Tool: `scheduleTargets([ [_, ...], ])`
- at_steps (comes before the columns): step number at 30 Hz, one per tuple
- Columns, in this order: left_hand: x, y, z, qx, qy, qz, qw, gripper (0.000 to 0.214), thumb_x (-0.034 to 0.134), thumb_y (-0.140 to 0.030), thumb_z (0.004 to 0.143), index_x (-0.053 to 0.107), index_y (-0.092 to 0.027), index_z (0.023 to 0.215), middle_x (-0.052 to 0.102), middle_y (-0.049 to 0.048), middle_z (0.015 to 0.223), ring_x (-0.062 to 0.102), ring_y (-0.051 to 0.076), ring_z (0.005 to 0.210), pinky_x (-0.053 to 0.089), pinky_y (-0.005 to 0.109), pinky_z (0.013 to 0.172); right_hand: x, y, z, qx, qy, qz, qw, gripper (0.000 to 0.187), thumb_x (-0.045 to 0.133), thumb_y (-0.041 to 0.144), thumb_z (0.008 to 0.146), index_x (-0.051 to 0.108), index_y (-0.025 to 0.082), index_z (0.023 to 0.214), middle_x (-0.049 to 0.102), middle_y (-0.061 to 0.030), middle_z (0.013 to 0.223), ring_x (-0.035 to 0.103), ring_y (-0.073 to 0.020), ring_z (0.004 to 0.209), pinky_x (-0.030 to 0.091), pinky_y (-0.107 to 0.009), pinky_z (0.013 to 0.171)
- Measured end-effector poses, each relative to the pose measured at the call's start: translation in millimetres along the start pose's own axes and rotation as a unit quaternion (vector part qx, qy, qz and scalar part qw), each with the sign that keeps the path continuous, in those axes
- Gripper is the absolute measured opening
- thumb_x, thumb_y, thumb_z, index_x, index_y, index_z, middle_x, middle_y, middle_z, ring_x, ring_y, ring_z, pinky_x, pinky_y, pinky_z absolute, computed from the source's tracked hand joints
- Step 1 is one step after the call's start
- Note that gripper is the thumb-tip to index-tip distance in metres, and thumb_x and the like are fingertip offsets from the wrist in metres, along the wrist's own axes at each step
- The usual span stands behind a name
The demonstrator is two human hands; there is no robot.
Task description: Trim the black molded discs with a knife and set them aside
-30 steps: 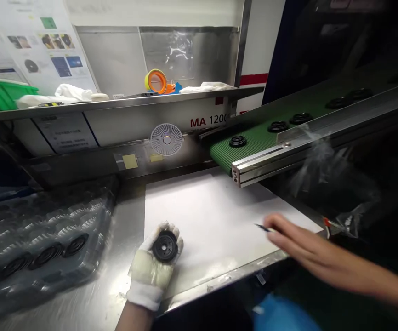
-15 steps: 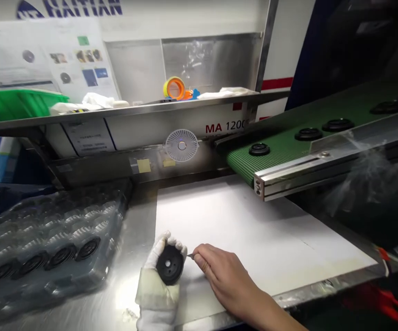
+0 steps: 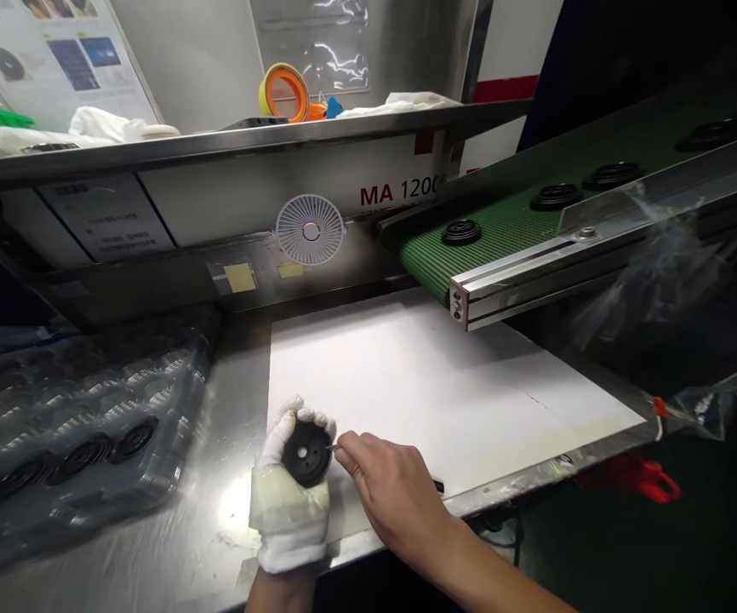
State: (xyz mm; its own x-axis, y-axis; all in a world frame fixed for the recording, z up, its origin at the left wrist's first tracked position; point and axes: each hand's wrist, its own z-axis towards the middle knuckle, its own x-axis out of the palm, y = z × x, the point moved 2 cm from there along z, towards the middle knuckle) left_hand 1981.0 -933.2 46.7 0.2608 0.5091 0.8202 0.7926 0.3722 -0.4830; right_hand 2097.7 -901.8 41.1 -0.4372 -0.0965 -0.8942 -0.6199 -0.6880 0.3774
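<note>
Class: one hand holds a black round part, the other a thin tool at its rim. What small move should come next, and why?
Probably draw the thin pointed tool along the rim of the black round plastic part: the right hand has its tip at the edge, and the white-gloved left hand holds the part facing up.

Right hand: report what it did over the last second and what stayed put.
The right hand swept leftward across the white sheet to the black disc, bringing its thin tool to the disc's edge. The gloved left hand kept gripping the disc; the tray stayed.
</note>
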Motion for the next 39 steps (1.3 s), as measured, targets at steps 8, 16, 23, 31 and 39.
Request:
scheduleTargets([
  [8, -10.5, 4, 6, 0.007, -0.011, -0.033, 0.999, 0.011, 0.062, -0.018, 0.079, 0.065, -0.02, 0.089, 0.061, -0.0016, 0.074, 0.06, 0.011, 0.069, 0.053, 0.029, 0.075, 9, 15, -10, 0.019, 0.024, 0.069, 0.997, 0.023, 0.031, 0.033, 0.099, 0.047, 0.025, 0.085, 0.061, 0.0029, 0.076, 0.058, -0.0154, 0.068, 0.033, -0.025, 0.06],
  [16, -12.3, -14, 1, -0.06, 0.029, 0.053, 0.996, 0.039, 0.057, -0.016, 0.079, 0.059, -0.018, 0.117, 0.062, 0.0126, 0.112, 0.059, 0.027, 0.103, 0.05, 0.042, 0.088, 0, 19, -2, 0.002, 0.055, 0.102, 0.993, 0.022, 0.031, 0.033, 0.099, 0.047, 0.025, 0.087, 0.06, 0.0031, 0.081, 0.058, -0.0155, 0.073, 0.035, -0.024, 0.063],
  [23, -17.2, -58, 22, -0.094, -0.003, -0.089, 0.992, 0.017, 0.056, -0.013, 0.08, 0.065, -0.014, 0.094, 0.059, 0.0037, 0.071, 0.059, 0.014, 0.067, 0.053, 0.029, 0.065, 9, 52, 31, 0.008, 0.046, 0.094, 0.994, 0.026, 0.029, 0.036, 0.1, 0.046, 0.025, 0.084, 0.059, 0.0037, 0.081, 0.056, -0.0142, 0.073, 0.036, -0.024, 0.064],
  [31, -21.3, -77, 34, 0.003, -0.053, -0.11, 0.993, 0.015, 0.059, -0.008, 0.078, 0.064, -0.016, 0.09, 0.058, 0.0008, 0.072, 0.057, 0.011, 0.066, 0.052, 0.027, 0.065, 33, 82, 37, 0.003, 0.023, 0.033, 0.999, 0.027, 0.028, 0.034, 0.099, 0.047, 0.024, 0.083, 0.06, 0.002, 0.075, 0.055, -0.0154, 0.066, 0.032, -0.024, 0.058],
  [39, -25.5, -46, 20, -0.03, 0.01, -0.074, 0.997, 0.021, 0.059, -0.013, 0.078, 0.064, -0.017, 0.098, 0.064, 0.0047, 0.087, 0.063, 0.016, 0.081, 0.053, 0.032, 0.078, 17, 59, 15, -0.015, 0.045, 0.107, 0.993, 0.025, 0.031, 0.033, 0.099, 0.047, 0.024, 0.082, 0.059, 0.0034, 0.078, 0.054, -0.0132, 0.068, 0.034, -0.022, 0.061],
])
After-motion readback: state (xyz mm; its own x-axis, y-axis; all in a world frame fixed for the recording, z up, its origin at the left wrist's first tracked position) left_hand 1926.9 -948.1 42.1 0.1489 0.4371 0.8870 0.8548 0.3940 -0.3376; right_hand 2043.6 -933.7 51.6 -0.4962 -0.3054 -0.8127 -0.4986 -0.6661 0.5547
